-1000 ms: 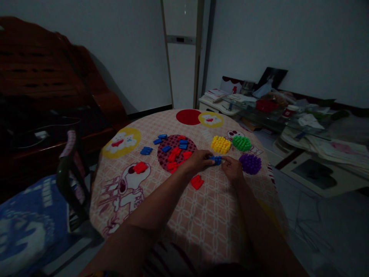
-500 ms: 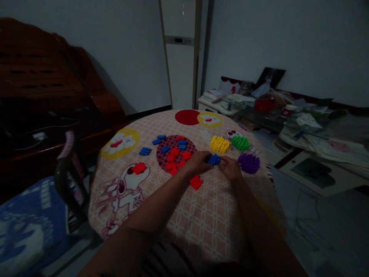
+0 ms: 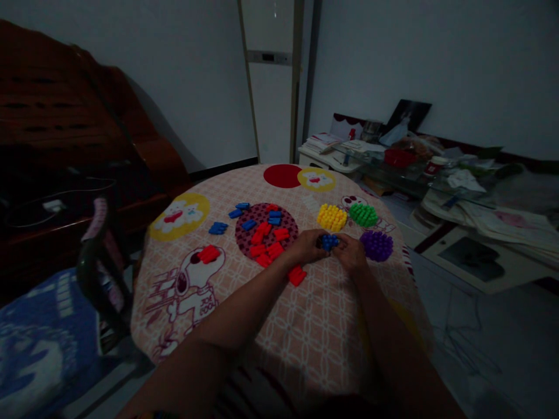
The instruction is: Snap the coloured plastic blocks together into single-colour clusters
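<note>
Between my two hands is a small cluster of blue toy building pieces point(image 3: 329, 242) with knobby tops. My left hand point(image 3: 308, 245) grips its left side, fingers closed. On its right side, my right hand point(image 3: 350, 252) pinches it with bent fingers. Some fingertips are hidden behind the cluster. Just beyond my hands sits a yellow cluster point(image 3: 332, 217) of similar pieces, with a green cluster point(image 3: 363, 215) beside it. A purple cluster point(image 3: 377, 246) lies right of my right hand. Loose red pieces point(image 3: 275, 250) lie left of my left hand, one partly behind that wrist.
More blue pieces point(image 3: 218, 227) and a red group point(image 3: 208, 254) are scattered on the left of the round table's patterned cloth point(image 3: 288, 326). A chair point(image 3: 98, 262) stands at the left edge. A cluttered glass-topped cabinet point(image 3: 393, 169) is beyond the right edge.
My hands have moved slightly to the right with the blue cluster, which is turned a little and sits closer between my fingers. The view has shifted slightly.
</note>
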Tool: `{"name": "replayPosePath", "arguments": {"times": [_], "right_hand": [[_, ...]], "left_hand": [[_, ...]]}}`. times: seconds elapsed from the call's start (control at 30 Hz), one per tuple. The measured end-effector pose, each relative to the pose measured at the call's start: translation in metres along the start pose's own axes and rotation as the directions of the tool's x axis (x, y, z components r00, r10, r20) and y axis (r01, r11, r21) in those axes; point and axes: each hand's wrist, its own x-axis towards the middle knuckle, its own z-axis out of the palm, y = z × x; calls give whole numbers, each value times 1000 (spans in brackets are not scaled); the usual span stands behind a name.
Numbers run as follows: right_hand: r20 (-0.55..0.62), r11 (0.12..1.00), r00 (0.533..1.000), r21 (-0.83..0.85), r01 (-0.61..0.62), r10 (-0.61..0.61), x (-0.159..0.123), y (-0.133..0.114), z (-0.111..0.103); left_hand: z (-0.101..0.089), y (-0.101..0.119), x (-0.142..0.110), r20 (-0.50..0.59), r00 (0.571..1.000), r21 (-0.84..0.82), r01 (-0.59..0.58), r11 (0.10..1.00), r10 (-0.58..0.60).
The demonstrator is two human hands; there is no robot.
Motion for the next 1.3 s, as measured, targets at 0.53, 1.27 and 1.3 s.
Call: {"name": "replayPosePath", "arguments": {"times": [0.53, 1.27, 1.3], "right_hand": [[-30, 998, 999, 55, 32, -30, -3, 4, -11], [-293, 996, 952, 5, 93, -88, -14, -10, -14], [-293, 996, 952, 12, 92, -84, -15, -11, -14]], "left_hand": [[-16, -4, 10, -121, 993, 116, 14, 993, 1], [-79, -34, 1, -521, 841, 213, 293, 932, -146], [-77, -25, 3, -478, 868, 183, 250, 951, -136]]}}
